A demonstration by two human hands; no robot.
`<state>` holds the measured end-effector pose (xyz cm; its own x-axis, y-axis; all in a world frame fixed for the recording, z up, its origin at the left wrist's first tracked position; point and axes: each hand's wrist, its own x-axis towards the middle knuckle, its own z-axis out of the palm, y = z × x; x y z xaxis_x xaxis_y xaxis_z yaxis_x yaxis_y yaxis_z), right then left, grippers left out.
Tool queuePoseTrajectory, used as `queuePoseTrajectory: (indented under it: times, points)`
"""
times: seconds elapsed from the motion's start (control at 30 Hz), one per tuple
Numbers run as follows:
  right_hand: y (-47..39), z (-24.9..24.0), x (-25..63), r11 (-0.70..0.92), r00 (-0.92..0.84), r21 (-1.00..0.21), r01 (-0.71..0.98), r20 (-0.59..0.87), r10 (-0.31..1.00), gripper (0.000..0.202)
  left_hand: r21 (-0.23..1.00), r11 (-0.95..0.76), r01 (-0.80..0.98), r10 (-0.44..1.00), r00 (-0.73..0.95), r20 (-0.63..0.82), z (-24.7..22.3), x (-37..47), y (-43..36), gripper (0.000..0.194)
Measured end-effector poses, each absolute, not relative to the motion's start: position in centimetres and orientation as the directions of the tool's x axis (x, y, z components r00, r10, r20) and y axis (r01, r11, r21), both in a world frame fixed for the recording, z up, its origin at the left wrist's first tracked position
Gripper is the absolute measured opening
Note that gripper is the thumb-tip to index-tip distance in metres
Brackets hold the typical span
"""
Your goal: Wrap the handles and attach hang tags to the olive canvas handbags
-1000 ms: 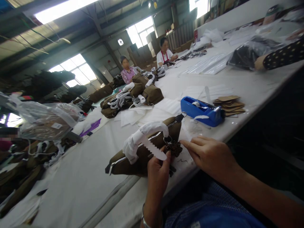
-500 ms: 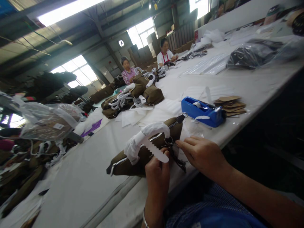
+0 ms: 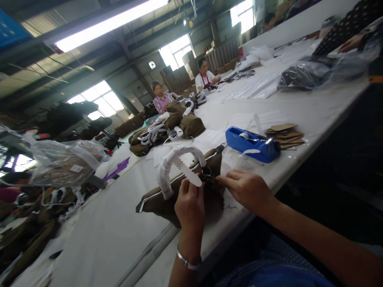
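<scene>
An olive-brown zippered bag (image 3: 158, 201) stands on the white table just in front of me, its handle (image 3: 164, 175) wrapped in white. My left hand (image 3: 190, 203) is closed at the bag's near side, pinching a white serrated strip (image 3: 188, 172) near its lower end. To the right, my right hand (image 3: 247, 189) has its thumb and forefinger pressed together on a dark tassel-like charm (image 3: 216, 184), which hangs from a ring by the handle. The fingertips of both hands are close together, and fine detail there is blurred.
A blue tape dispenser (image 3: 253, 144) and brown paper pieces (image 3: 285, 134) lie to the right. Wrapped-handle bags (image 3: 191, 124) are piled ahead. Plastic-wrapped goods (image 3: 302, 75) lie at the upper right, near a person's dotted sleeve (image 3: 344, 30). Two people sit at the far side.
The bag is tipped a little more upright, and both hands have shifted slightly left with it. A person's dotted sleeve and hand have appeared at the upper right.
</scene>
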<state>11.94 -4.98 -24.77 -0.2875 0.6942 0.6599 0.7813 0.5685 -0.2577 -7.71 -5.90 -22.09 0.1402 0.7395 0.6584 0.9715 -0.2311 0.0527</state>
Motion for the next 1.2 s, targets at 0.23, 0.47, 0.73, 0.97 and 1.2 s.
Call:
queuePoseTrajectory:
  times: [0.23, 0.47, 0.73, 0.97, 1.2]
  points:
    - [-2.8, -24.0, 11.9, 0.527, -0.278, -0.248, 0.813, 0.63, 0.725, 0.022, -0.014, -0.225, 0.974, 0.782, 0.19, 0.593, -20.2, -7.2, -5.1, 0.02]
    - [-2.4, -23.0, 11.5, 0.574, -0.321, -0.259, 0.777, 0.622, 0.714, 0.014, -0.076, -0.385, 0.92, 0.71, 0.348, 0.612, -20.4, -8.2, -4.3, 0.013]
    - [-3.9, -23.9, 13.8, 0.474, -0.066, -0.796, 0.377, 0.487, 0.871, 0.015, 0.46, -0.486, 0.743, 0.798, 0.163, 0.58, -19.8, -10.2, -4.5, 0.011]
    - [-5.2, -23.5, 13.4, 0.099, 0.044, -0.864, -0.493, 0.088, 0.995, 0.036, 0.943, -0.259, 0.211, 0.964, -0.001, 0.265, -18.7, -7.3, -5.9, 0.023]
    - [-5.1, -23.7, 12.2, 0.148, 0.054, -0.853, -0.5, 0.14, 0.989, 0.031, 0.909, -0.287, 0.304, 0.957, 0.04, 0.288, -18.5, -6.4, -5.6, 0.015]
